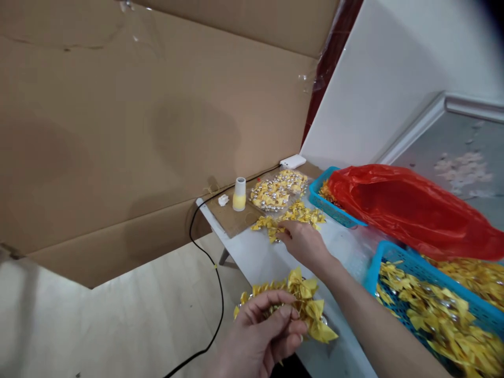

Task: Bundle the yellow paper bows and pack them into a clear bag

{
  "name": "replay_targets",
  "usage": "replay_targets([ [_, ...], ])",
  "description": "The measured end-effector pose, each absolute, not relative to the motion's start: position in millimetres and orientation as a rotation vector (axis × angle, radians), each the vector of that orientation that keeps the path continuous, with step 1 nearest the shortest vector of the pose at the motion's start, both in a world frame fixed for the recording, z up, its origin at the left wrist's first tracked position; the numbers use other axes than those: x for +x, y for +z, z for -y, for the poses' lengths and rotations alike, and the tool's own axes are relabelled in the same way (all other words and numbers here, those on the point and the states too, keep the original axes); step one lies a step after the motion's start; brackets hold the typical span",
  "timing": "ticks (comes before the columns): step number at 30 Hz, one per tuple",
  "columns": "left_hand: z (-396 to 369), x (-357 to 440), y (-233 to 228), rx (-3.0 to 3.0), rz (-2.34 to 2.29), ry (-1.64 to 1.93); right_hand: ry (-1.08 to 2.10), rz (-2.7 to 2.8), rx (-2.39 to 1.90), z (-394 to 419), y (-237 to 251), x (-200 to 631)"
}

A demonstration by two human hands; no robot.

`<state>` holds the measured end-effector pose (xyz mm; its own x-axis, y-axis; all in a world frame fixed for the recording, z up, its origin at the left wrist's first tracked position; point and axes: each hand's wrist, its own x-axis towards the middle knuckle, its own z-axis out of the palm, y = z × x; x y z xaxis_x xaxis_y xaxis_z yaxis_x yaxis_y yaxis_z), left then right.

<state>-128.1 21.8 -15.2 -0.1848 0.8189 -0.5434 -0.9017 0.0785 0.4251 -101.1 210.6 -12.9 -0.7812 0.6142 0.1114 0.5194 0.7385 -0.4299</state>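
Note:
My left hand [268,331] is closed in a pinch at the bottom middle, thumb against fingers. It holds a string of yellow ribbon bows [311,310] with silver beads, which hangs behind and beside the fingers. Farther up the white table [252,257], my right hand [301,241] reaches to a loose pile of yellow ribbon bows [301,212]. Its thumb and forefinger are pinched at a bow [270,224] on the near left side of that pile; the exact grip is partly hidden.
Behind the pile lie clear bags of bows and beads [271,194]. A grey-and-yellow cone [239,195] stands on cardboard, near a white device [292,161] and a black cable [220,294]. Blue baskets [374,270] and a red plastic bag [413,205] crowd the right side.

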Motion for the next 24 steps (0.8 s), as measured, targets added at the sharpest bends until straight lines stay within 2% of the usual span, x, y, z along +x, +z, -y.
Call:
replay_targets([
  [5, -20, -135, -15, -0.161, -0.832, 1.559, 0.623, 2.683, -0.766, -215, -15, -97],
  [10, -27, -138, -13, -0.167, -0.833, 1.54, 0.708, 2.549, -0.627, -214, 6, -63],
  [18, -32, -132, -11, -0.136, -0.873, 1.546, 0.831, 2.432, -0.668, -195, 29, -4],
  [21, -35, -131, -10, -0.108, -0.893, 1.56, 0.768, 2.479, -0.62, -191, 34, 8],
  [24, -37, -129, -9, -0.076, -0.897, 1.566, 0.572, 2.562, -0.511, -186, 37, 15],
])
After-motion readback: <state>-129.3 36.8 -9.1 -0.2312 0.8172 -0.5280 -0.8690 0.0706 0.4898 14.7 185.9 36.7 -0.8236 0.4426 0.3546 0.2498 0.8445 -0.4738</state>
